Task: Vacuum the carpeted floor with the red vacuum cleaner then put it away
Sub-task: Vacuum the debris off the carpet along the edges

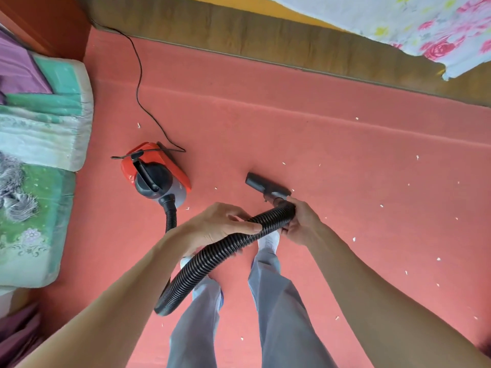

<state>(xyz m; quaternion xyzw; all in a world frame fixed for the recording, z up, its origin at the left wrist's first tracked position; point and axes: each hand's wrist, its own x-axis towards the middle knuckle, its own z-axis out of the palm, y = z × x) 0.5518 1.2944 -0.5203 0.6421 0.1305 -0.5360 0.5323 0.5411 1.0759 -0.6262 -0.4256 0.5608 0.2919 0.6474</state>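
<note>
Grey trousers (279, 314) and white socks fill the 6 o'clock edge, with two bare forearms reaching out above them. Both hands are closed round the black ribbed hose (212, 258). The left hand (220, 224) grips it mid-length, and the right hand (300, 224) grasps its end, where the dark flat nozzle (265, 183) joins just beyond. The hose loops down past the legs and back up to the red vacuum cleaner (156, 173), which sits on the red carpet (292, 134) at 10 o'clock. It is a small canister with a red shell, a black handle and a grey front. A thin black cord (139, 81) trails from it toward 11 o'clock. White scraps (438, 258) dot the carpet at 3 o'clock. Patterned bedding (39, 128) lies at 9 o'clock, and a wooden bed frame (265, 41) runs under a floral sheet (425, 27) at 1 o'clock.
</note>
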